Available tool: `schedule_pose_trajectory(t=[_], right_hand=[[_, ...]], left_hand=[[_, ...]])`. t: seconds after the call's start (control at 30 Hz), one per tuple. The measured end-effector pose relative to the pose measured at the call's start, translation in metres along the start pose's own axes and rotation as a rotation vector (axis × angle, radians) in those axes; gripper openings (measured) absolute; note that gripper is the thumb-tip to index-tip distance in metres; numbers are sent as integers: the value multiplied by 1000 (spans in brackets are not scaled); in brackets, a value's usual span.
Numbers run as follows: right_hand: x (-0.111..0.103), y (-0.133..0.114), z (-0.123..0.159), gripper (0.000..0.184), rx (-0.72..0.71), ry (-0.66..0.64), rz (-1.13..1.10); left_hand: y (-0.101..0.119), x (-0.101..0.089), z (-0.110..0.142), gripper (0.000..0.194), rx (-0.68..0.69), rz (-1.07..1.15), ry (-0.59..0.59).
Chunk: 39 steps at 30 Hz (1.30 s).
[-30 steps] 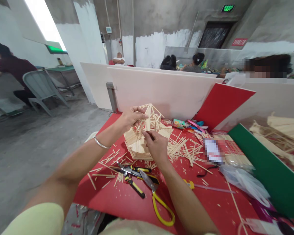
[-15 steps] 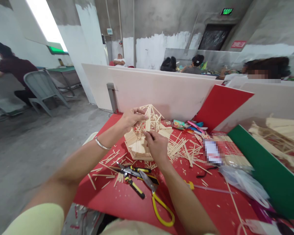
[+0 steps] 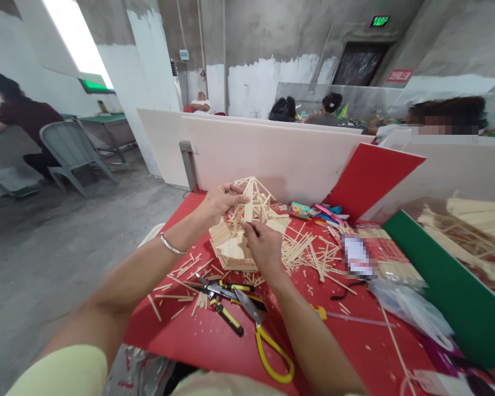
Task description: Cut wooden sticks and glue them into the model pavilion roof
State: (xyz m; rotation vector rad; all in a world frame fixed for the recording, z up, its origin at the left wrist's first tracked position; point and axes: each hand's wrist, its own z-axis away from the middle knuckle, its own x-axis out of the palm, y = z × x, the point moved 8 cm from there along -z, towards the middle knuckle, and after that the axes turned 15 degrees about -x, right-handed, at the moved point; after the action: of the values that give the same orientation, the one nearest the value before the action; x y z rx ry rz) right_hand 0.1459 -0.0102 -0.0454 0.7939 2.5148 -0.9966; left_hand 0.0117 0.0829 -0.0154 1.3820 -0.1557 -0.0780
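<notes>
A small house-like model of pale wooden sticks (image 3: 234, 248) stands on the red table, with a pointed roof frame (image 3: 253, 184) on top. My left hand (image 3: 223, 202) reaches in from the left, its fingers closed against the upright strip of sticks on the roof. At the lower end of that strip, my right hand (image 3: 266, 245) is closed in a pinch of thumb and forefinger. The fingers hide the exact spot they grip. Yellow-handled scissors (image 3: 268, 341) and cutting pliers (image 3: 223, 308) with black-and-yellow handles lie in front of the model.
Loose sticks (image 3: 313, 253) are scattered around the model. On the right are bundled sticks (image 3: 390, 247), a clear plastic bag (image 3: 412, 311) and a green board (image 3: 449, 291). A white partition (image 3: 272, 157) borders the table's far side. Other people sit beyond it and at the left.
</notes>
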Motion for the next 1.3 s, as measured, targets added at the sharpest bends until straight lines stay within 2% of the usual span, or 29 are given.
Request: schedule_pose_trajectory(t=[1.3], right_hand=[[-1, -2, 0, 40, -26, 10, 35]], left_hand=[[-2, 1, -1, 37, 10, 66, -12]])
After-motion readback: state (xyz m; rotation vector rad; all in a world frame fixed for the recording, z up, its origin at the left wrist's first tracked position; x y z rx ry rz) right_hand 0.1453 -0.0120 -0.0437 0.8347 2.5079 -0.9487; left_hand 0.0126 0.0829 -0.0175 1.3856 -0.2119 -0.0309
